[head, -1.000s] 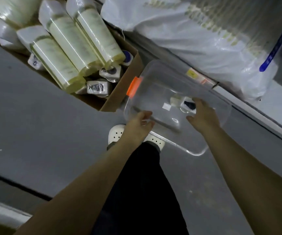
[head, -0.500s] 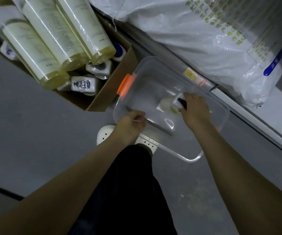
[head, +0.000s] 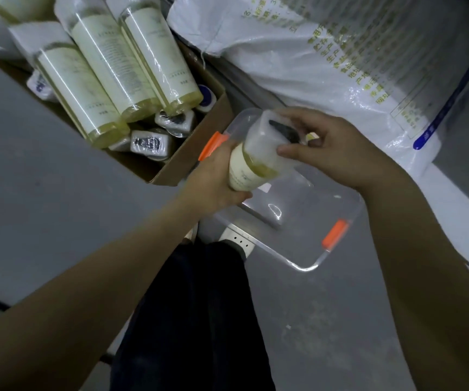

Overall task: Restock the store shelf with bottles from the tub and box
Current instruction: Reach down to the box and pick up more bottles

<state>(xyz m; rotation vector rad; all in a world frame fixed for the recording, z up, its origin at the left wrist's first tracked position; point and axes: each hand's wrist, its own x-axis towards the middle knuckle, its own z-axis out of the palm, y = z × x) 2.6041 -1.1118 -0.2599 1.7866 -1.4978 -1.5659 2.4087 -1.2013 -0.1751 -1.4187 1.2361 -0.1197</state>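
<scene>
Pump bottle (head: 251, 167), yellow liquid, was held tilted above the clear tub (head: 306, 210) on the floor beside the cardboard box (head: 199, 153); left grip (head: 215, 179) clasped its body, right grip (head: 332, 148) its top.

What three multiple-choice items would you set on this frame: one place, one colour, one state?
1. Where is the clear-capped bottle?
A standing on a store shelf
B above the clear plastic tub
C on a trolley

2. What colour are the tub's latches?
A blue
B green
C orange

3. How is the bottle held?
A left hand round its labelled body, right hand at its capped top
B by one hand alone
C by nothing, it lies loose

Key:
1 B, the tub's floor and rim show beneath and beyond the bottle.
2 C, both clips on the tub's ends are orange.
3 A, fingers of each hand curl round the bottle.
</scene>
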